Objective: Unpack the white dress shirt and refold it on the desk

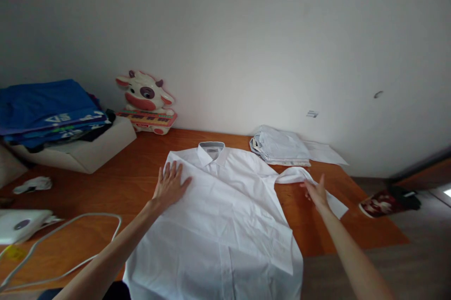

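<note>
A glossy orange-brown wooden table (141,173) stands against the wall. Spread flat over its middle lies a white collared dress shirt (225,215), hem hanging over the near edge. At the back right sits a stack of folded pale shirts (280,146) with a sheet of white paper (324,153) beside it. On the left — a white cardboard box (88,150), a crumpled white cloth (33,184), a white cable (70,225) — and a cow-shaped toy keyboard (146,103) at the back.

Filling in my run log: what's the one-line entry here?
left hand flat on white shirt | right hand on shirt sleeve | shirt spread on wooden table
</note>
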The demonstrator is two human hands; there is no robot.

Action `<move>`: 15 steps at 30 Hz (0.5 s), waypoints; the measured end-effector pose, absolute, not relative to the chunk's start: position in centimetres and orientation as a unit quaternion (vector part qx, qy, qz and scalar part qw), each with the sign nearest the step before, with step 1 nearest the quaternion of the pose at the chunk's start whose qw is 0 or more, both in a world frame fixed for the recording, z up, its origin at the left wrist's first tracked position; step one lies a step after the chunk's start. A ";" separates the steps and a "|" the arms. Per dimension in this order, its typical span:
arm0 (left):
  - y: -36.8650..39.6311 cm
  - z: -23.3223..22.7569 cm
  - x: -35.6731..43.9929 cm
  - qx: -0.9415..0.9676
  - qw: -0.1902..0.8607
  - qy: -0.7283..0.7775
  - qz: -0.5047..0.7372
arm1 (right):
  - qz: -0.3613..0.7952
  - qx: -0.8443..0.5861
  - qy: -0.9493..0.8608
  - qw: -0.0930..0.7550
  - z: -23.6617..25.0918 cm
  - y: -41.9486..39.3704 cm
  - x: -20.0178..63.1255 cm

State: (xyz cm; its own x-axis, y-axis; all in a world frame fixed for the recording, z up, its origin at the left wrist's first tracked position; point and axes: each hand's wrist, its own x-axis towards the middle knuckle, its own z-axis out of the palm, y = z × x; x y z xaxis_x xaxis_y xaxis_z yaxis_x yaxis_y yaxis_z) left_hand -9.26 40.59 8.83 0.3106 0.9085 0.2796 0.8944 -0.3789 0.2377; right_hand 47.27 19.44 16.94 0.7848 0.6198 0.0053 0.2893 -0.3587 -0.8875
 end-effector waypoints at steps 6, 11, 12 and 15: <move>29.0 12.5 -2.1 0.884 0.108 0.384 0.245 | 0.031 -0.857 -0.377 0.350 19.5 19.1 50.1; 21.6 13.0 2.9 0.910 0.272 0.234 0.207 | -0.068 -0.727 -0.597 0.333 22.5 13.4 42.7; 21.1 12.9 3.2 0.901 0.319 0.218 0.200 | -0.031 -0.701 -0.633 0.325 22.9 11.8 40.1; 20.7 12.9 2.4 0.787 0.505 0.242 0.260 | 0.048 -0.629 -0.730 0.264 23.1 7.5 32.0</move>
